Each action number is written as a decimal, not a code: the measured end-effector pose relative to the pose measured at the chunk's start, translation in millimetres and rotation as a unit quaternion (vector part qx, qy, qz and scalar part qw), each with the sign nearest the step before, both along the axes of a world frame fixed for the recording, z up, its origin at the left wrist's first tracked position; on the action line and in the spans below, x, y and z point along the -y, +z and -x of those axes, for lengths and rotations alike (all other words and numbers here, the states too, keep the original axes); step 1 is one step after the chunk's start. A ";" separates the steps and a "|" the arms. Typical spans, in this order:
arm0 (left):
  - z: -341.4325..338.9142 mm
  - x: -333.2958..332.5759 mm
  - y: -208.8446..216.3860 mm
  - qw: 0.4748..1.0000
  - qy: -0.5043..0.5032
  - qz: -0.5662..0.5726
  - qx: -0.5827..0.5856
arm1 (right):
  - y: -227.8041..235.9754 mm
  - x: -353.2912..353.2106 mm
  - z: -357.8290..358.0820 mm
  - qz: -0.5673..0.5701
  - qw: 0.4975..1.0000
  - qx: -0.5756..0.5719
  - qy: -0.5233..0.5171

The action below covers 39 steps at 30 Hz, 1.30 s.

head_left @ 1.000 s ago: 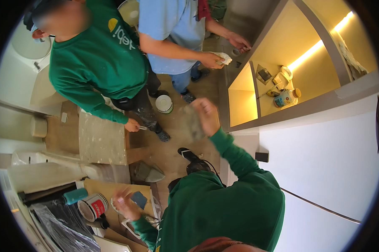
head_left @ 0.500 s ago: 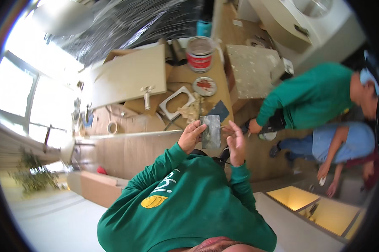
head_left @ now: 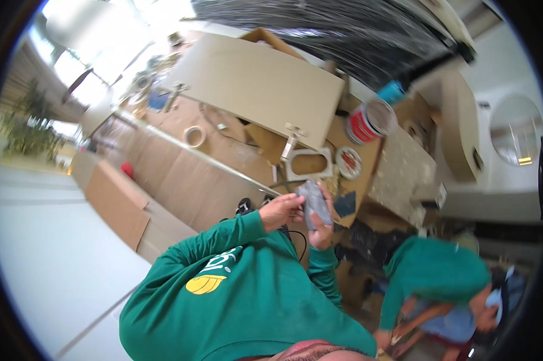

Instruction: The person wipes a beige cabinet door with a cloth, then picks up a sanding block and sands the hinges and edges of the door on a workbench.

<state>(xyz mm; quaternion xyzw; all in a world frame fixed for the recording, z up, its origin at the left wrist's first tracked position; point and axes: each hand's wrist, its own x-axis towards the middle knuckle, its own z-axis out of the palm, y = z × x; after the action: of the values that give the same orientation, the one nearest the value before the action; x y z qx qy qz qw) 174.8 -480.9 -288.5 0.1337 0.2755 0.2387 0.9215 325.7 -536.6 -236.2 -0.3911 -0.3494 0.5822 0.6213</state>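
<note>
In front of my chest is a grey rectangular sheet (head_left: 314, 203), dusty and worn like used sandpaper. My right hand (head_left: 321, 233) grips it from the right, thumb across its face and fingers behind the far edge. At its left edge, my left hand (head_left: 282, 212) pinches the sheet between thumb and bent fingers. Just beyond, on the work table, lie a dark blue-grey sheet (head_left: 345, 204), a white oval-holed frame (head_left: 309, 163) and a round lid with red residue (head_left: 348, 162).
A large beige panel (head_left: 259, 84) with metal hinges covers much of the table. A red-labelled bucket (head_left: 363, 124) stands at its right end. A tape roll (head_left: 194, 136) lies left. Close on the right, a person in a green sweatshirt (head_left: 437, 271) bends over beside another person.
My view has swung left, tilting the scene. My right hand, previously open beside the sheet, now grips it. The co-worker in green has bent lower.
</note>
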 end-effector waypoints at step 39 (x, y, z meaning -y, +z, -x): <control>359.8 -339.3 -75.8 0.847 0.500 -0.103 -0.146 | -32.4 -554.9 347.6 -0.358 0.454 0.743 0.338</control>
<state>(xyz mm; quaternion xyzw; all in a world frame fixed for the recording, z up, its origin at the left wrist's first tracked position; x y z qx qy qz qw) -185.0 -141.6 -364.3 0.1050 0.4105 0.6720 0.6074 -21.9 18.3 -268.6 -0.2700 -0.9605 0.0586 -0.0340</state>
